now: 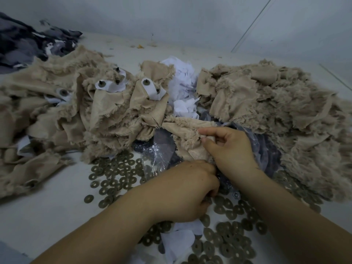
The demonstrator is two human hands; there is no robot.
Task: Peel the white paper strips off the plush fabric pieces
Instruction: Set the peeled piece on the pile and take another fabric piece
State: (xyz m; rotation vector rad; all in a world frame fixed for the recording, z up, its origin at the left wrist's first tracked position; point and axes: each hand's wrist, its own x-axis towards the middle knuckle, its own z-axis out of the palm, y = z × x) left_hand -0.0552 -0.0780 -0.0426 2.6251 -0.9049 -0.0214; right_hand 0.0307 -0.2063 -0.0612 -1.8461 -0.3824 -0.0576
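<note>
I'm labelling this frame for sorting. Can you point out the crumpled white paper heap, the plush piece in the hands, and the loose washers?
white paper heap [182, 78], head view, on its crumpled upper part.
plush piece [187, 134], head view, on its furry middle.
washers [114, 174], head view, on the left cluster.

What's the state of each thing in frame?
Left hand: fingers curled, gripping the lower edge of the beige plush piece.
Right hand: pinching the beige plush fabric piece, lifted off the table.
Left beige plush pile: heaped, white paper strips on.
Right beige plush pile: heaped, no strips visible.
Crumpled white paper scraps: piled between heaps.
Grey round washers: scattered loose.
</note>
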